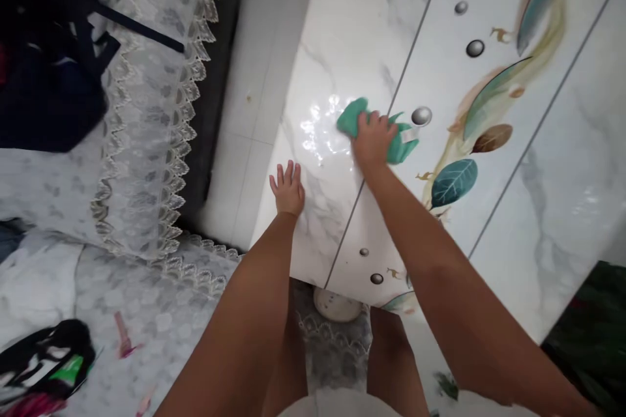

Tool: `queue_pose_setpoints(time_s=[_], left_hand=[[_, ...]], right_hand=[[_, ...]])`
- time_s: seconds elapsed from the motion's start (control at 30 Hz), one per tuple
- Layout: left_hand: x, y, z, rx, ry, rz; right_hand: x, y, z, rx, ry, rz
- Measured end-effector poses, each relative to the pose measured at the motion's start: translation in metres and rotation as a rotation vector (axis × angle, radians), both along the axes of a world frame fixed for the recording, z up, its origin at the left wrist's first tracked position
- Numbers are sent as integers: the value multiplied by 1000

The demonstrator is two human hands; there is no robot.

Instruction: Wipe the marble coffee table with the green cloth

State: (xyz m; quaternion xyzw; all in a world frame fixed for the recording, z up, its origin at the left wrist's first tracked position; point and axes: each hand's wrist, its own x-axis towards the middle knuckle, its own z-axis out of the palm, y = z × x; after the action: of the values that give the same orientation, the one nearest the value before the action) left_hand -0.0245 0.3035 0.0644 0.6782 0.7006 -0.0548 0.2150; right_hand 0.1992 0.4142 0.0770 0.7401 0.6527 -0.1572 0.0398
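A green cloth (402, 146) lies bunched on a glossy white marble-patterned table (323, 71) with painted leaves. My right hand (374, 140) presses on the cloth, fingers over it, beside a dark printed line. A white tag shows on the cloth's right part. My left hand (287, 189) rests flat at the table's left edge with its fingers spread, holding nothing. Both forearms reach in from the bottom of the view.
A lace-edged patterned cover (141, 111) is at the left, with a dark blue bag (49, 91) on it. Tiled floor (249, 111) shows between cover and table. A round pale object (337, 305) sits under the near table edge. Dark green foliage (591, 332) stands at the lower right.
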Motion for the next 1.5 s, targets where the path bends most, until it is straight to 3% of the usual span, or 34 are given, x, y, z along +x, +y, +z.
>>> queue_pose_setpoints(time_s=[0.1,0.17,0.3,0.37,0.4,0.47,0.6,0.7,0.77,0.9,1.03,1.13,1.3,1.4,1.5], left_hand=[[-1,1,-1,1,-7,17],[-1,1,-2,-2,-4,37],[-2,-2,-5,38,-23,28],[-2,-4,-7,48,-32,31],[-2,-5,-7,49,-32,37],[-2,-6,-8,48,-23,39],[-2,-5,-10,38,-2,28],[-2,-5,-12,35,-1,28],[-3,-5,-12,32,5,28],[-3,-6,-12,38,-8,41],[2,-7,-6,29,-66,68],[4,-2,2,20,-123,144],[-21,11,6,5,-118,309],[-46,13,2,-40,-75,452],[-68,3,-3,-153,-86,514]], right_hand=[[-49,-79,17,-94,164,238],[-80,-148,26,-122,190,282],[-121,-281,23,-249,255,412],[-127,-314,14,-255,294,487],[-126,-316,8,-245,306,511],[-119,-296,-3,-209,303,515],[-94,-215,-15,-80,336,591],[-71,-170,-14,9,409,778],[-57,-149,-9,12,399,823],[-43,-95,5,-122,297,688],[-52,-38,14,-183,188,428],[-65,-26,11,-145,162,325],[-75,-42,2,-5,174,400],[-75,-39,3,-36,169,335],[-74,-25,8,-112,170,250]])
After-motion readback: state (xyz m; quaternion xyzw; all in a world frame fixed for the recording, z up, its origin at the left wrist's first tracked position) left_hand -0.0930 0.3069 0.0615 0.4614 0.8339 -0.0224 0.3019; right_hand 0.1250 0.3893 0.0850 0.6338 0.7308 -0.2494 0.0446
